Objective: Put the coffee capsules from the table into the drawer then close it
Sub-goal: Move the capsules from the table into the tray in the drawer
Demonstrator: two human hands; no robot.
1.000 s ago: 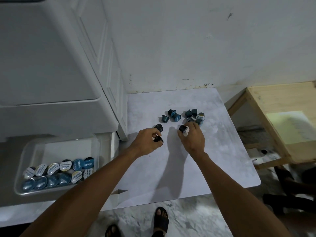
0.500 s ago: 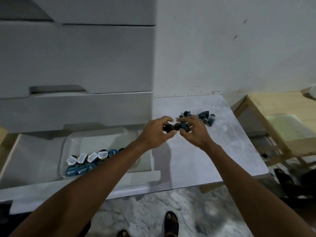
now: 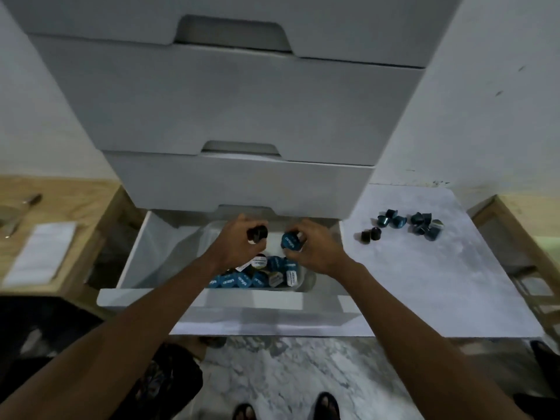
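The bottom drawer of a white cabinet stands pulled out, with a clear tray inside holding several blue and white-lidded coffee capsules. Above the tray, my left hand grips a dark capsule. Beside it, my right hand holds a blue capsule. On the marble table to the right lie several more capsules, blue ones in a cluster and two dark ones nearer the drawer.
Closed white drawers rise above the open one. A wooden table with a white sheet stands at the left, another wooden frame at the right. My sandalled feet stand on the marble floor below.
Both hands picked capsules off the table and carried them left over the open drawer's tray. The view swung left, so the cabinet now fills the centre.
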